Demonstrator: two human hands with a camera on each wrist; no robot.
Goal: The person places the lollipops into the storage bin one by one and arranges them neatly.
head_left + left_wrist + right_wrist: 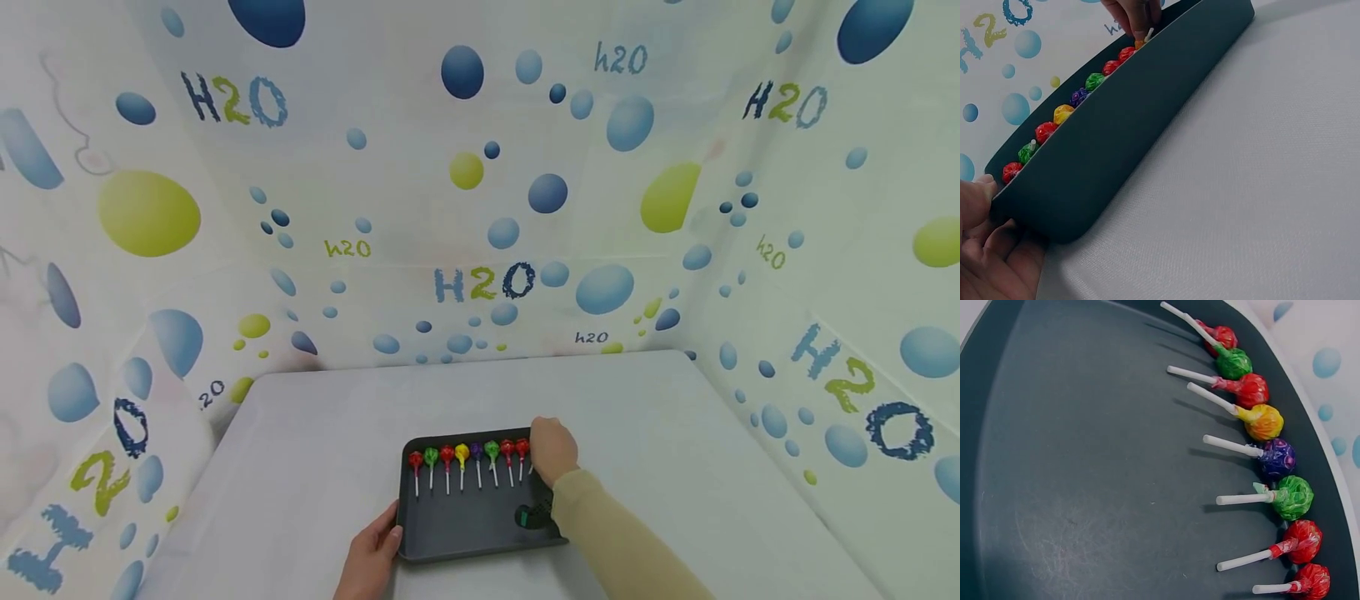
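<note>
A dark grey tray (457,527) holds a row of wrapped lollipops (1251,390) along its far side, red, green, yellow and purple, with white sticks pointing toward the near side. My left hand (371,550) grips the tray's left end, thumb at the rim and fingers curled against the outer wall in the left wrist view. At the row's right end, my right hand (553,450) pinches an orange lollipop (1140,44), whose head is mostly covered by the fingers. The right wrist view shows the row but not the right hand.
A white table (322,442) carries the tray near its front edge. Patterned white sheets (405,183) with blue and green dots stand behind and on both sides. A dark device with a green patch (531,517) sits by the right wrist, over the tray.
</note>
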